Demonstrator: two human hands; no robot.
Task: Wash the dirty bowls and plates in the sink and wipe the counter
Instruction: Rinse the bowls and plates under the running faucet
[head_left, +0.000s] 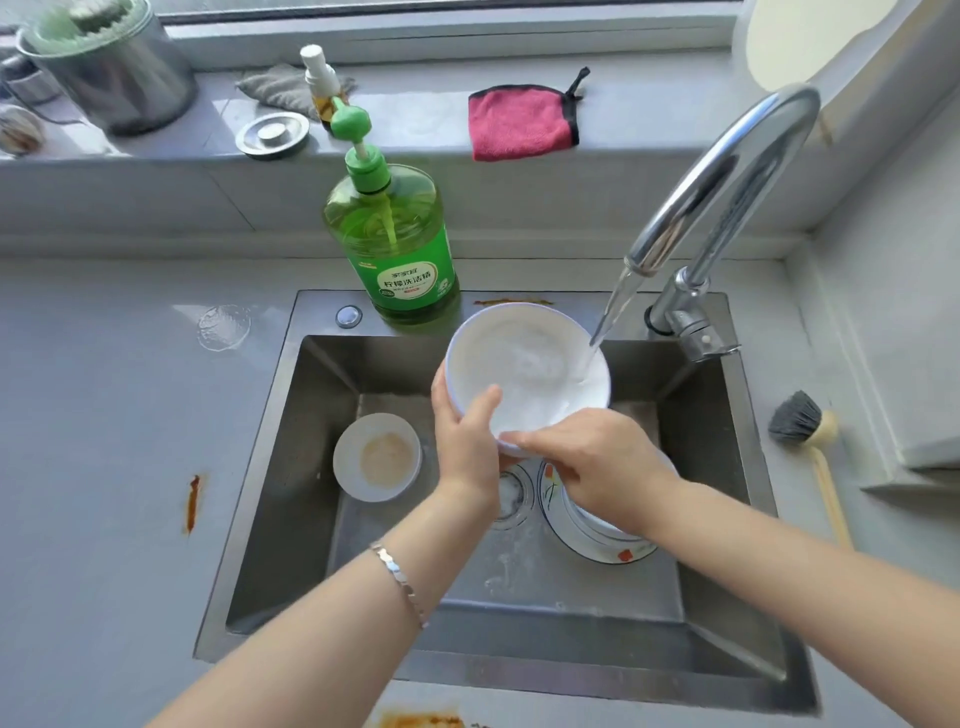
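The left hand (467, 441) grips the white bowl (530, 364) at its left rim, thumb inside and fingers behind. The right hand (597, 467) holds the near rim, its fingers curled over the edge. The bowl is tilted above the sink (291, 467), and water (613, 306) from the tap (727, 171) runs into its right side. On the sink floor to the left sits a small bowl (376, 457) with beige residue, and a patterned plate (597, 545) lies under the right hand. A green soap bottle (400, 249) stands on the sink's back edge. An orange stain (193, 501) marks the counter (104, 467) on the left.
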